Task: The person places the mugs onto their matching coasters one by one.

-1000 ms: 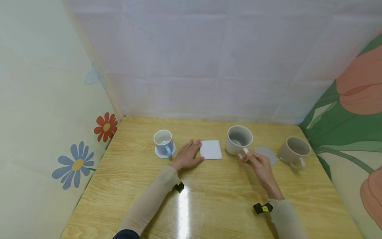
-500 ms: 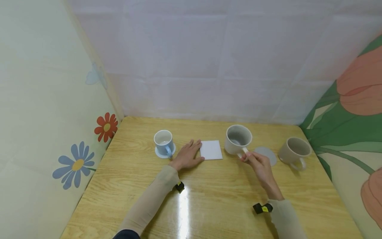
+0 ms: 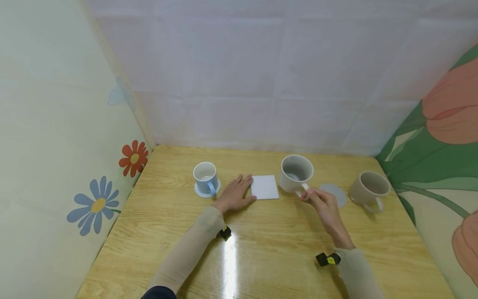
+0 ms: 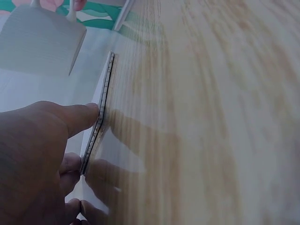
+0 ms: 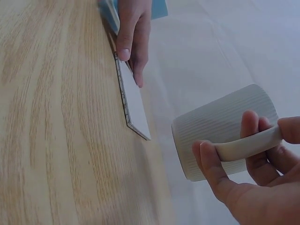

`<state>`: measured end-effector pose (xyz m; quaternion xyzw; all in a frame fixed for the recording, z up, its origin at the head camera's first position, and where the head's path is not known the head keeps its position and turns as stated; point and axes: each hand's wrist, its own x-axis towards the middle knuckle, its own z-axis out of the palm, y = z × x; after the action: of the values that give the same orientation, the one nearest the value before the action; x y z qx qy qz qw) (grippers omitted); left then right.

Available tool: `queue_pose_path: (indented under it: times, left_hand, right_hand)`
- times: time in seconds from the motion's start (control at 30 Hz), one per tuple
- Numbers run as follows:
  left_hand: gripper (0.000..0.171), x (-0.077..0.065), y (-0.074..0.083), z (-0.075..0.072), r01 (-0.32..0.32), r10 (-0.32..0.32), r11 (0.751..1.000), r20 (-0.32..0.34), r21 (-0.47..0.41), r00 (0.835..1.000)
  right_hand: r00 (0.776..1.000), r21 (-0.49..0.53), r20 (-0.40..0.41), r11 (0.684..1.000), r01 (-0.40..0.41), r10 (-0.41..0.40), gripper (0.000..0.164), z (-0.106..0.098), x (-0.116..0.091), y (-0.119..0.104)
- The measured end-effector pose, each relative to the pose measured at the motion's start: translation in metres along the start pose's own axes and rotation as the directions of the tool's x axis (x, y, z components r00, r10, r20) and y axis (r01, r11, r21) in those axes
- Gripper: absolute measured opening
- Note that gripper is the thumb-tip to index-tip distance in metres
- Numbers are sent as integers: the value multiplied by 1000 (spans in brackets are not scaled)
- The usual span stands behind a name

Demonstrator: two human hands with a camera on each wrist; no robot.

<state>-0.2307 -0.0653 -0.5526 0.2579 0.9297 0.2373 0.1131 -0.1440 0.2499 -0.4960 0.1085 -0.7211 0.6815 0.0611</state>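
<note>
A white ribbed mug (image 3: pixel 296 176) hangs in the air above the table, tilted in the right wrist view. My right hand (image 3: pixel 324 207) grips its handle (image 5: pixel 248 145) with curled fingers and thumb. To the mug's left, a white square coaster (image 3: pixel 264 187) lies flat on the table. My left hand (image 3: pixel 235 194) rests on the table with fingers spread, thumb and fingertips at the coaster's left edge. In the left wrist view the thumb (image 4: pixel 84 116) touches that edge. The coaster shows a dark, layered side.
A small blue mug (image 3: pixel 205 177) stands on a round white coaster (image 3: pixel 199 193) at left. Right of the held mug lies a round grey coaster (image 3: pixel 337 193). A beige mug (image 3: pixel 367 189) stands near the table's right edge. White cloth (image 3: pixel 239 83) backs the wooden table (image 3: pixel 276 253).
The white ribbed mug has shifted slightly left toward the square coaster, and a touch upward, in my right hand. My left hand keeps its place at the coaster.
</note>
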Motion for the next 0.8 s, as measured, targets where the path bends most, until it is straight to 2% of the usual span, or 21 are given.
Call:
queue_pose_path:
  times: [0.23,0.57,0.8]
  left_hand:
    - [78,1,0,-1,8,-8,999,2,31,1000]
    - [76,3,-3,1,-19,19,1000,-22,15,1000]
    - [77,-1,4,-5,5,-5,1000,3,13,1000]
  right_hand:
    - [1000,-2,4,1000,-5,5,37,2,2,-2]
    - [999,21,32,1000,17,-17,39,5,4,-6]
    - [999,37,31,999,16,-18,38,7,6,-5]
